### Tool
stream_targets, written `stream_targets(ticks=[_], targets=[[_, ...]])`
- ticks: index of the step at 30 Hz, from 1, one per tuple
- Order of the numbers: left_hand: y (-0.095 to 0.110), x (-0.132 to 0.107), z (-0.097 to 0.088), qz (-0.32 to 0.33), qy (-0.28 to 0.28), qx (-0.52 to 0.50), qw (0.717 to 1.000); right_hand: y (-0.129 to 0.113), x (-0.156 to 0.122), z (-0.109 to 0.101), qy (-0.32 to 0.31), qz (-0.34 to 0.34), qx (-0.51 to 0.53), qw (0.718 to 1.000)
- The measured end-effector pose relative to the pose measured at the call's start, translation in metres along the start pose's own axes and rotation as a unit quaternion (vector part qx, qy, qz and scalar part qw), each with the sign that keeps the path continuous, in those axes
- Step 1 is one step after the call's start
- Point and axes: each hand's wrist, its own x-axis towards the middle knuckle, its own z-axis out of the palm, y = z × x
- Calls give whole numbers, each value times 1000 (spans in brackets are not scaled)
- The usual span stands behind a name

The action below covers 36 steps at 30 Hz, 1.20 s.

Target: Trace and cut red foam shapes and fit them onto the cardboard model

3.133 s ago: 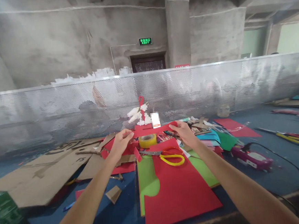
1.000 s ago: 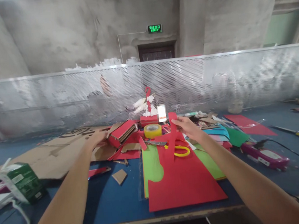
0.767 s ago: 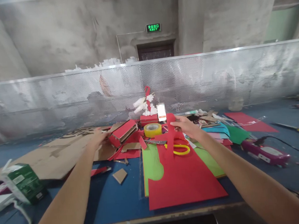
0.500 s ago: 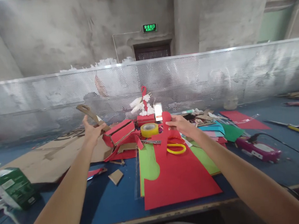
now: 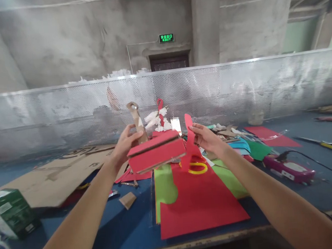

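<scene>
My left hand [image 5: 126,145] is closed around the lower part of a brown cardboard hook-shaped stem [image 5: 137,121] that rises from a red-covered cardboard box [image 5: 157,154]. The box is lifted and tilted, with its slotted long side showing. Between the fingertips of my right hand [image 5: 205,136] is a strip of red paper [image 5: 189,138], upright, its lower end near the box's right end. Scissors with yellow handles [image 5: 198,168] lie below the strip, on a cut sheet of red paper [image 5: 201,206]. Green paper [image 5: 165,186] sticks out under that sheet.
White flowers on a red hooked stand [image 5: 161,115] stand behind the box, beside a lit phone [image 5: 175,126]. Flat brown cardboard [image 5: 57,175] covers the left side. A green box [image 5: 16,213] is at far left, a purple device [image 5: 288,168] with a black cable at right.
My left hand has swung the box and its cardboard stem to the right, in front of the yellow tape roll, which is now hidden. The red strip has tilted and moved slightly right.
</scene>
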Motion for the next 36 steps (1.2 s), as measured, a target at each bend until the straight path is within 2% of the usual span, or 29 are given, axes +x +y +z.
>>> stream_targets(ticks=[2,5,11,16,20,25,28,31,34,36], targets=[[-2,-5,17,-18,-51,13,998,-3,-2,1,11,-1,10,1000],[-5,-13,33,-21,-107,43,993,-9,-4,2,24,-3,25,999],[-17,-18,44,-12,-154,70,985,-8,-3,5,41,-7,34,999],[-31,-13,44,-11,-160,68,985,0,-1,16,25,14,14,999],[-41,-8,39,-31,-184,44,981,-6,9,38,0,10,-10,1000],[-41,-8,37,-51,-196,28,979,-21,42,76,-67,-30,-95,993],[-40,-10,39,-43,-207,9,977,-24,67,92,-43,-72,-174,981],[-42,-10,39,-61,-195,-6,979,-22,86,97,-15,-111,-247,962],[-46,-7,35,-100,-164,-27,981,-21,96,94,-14,-146,-276,950],[-47,-6,32,-110,-179,-42,977,-22,96,90,-13,-168,-292,941]])
